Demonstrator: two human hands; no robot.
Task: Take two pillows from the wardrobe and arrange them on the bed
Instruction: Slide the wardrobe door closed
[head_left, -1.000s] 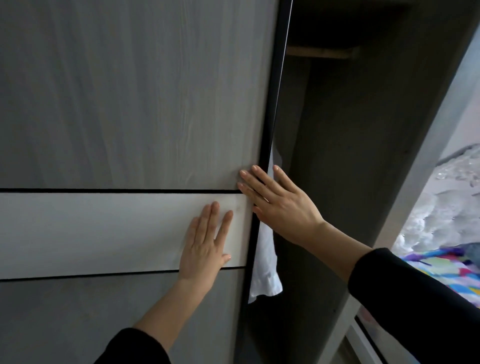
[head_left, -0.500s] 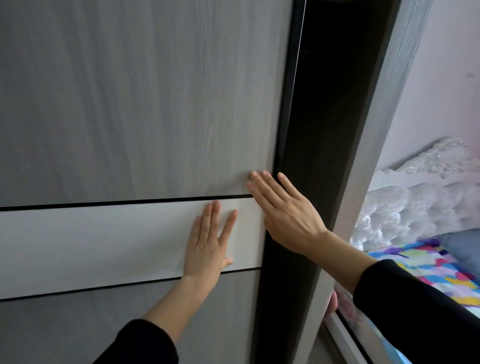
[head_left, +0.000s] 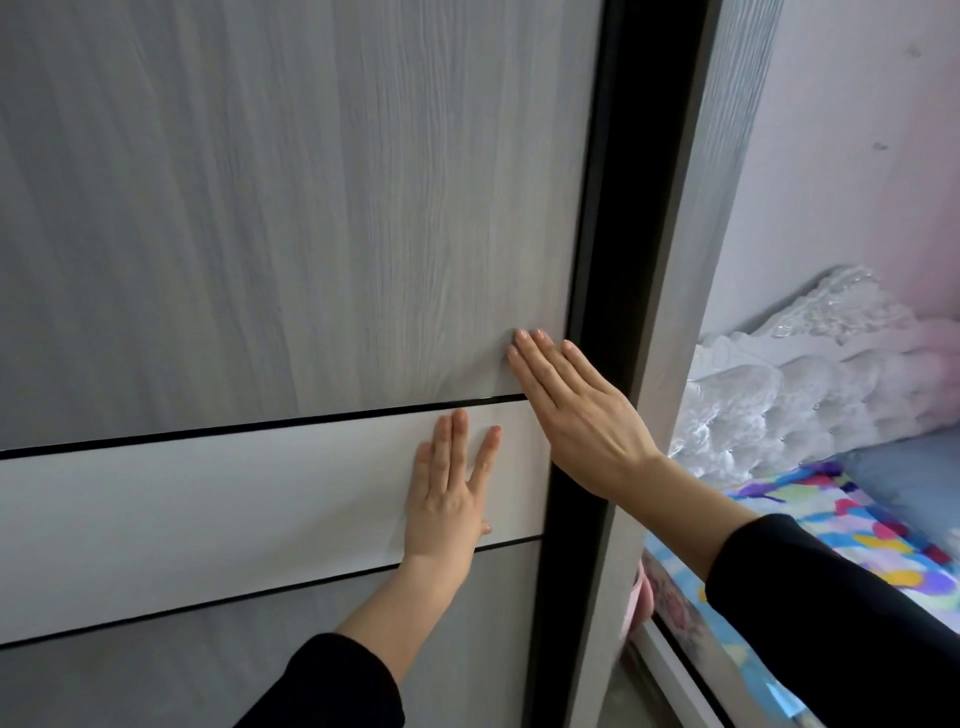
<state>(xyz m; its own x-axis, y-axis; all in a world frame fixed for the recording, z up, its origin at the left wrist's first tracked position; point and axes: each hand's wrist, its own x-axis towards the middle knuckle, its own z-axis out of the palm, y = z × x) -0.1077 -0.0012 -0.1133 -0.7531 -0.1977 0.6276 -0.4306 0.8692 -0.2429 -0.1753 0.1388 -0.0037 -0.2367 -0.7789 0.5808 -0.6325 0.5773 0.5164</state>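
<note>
Both hands lay flat and open on the door (head_left: 291, 260), left hand (head_left: 449, 499) below right hand (head_left: 576, 410) (nearer the gap); no pillows showed; the bed (head_left: 852, 525) lay rightward.

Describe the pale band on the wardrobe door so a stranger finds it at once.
Start at the big grey woodgrain wardrobe door filling the left. Across its middle runs the pale band, under the left hand. It alone is smooth off-white, edged by thin black lines.

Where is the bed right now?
In the head view the bed lies at the right edge, beyond the wardrobe's grey side post, its colourful sheet just past the right hand.
</note>
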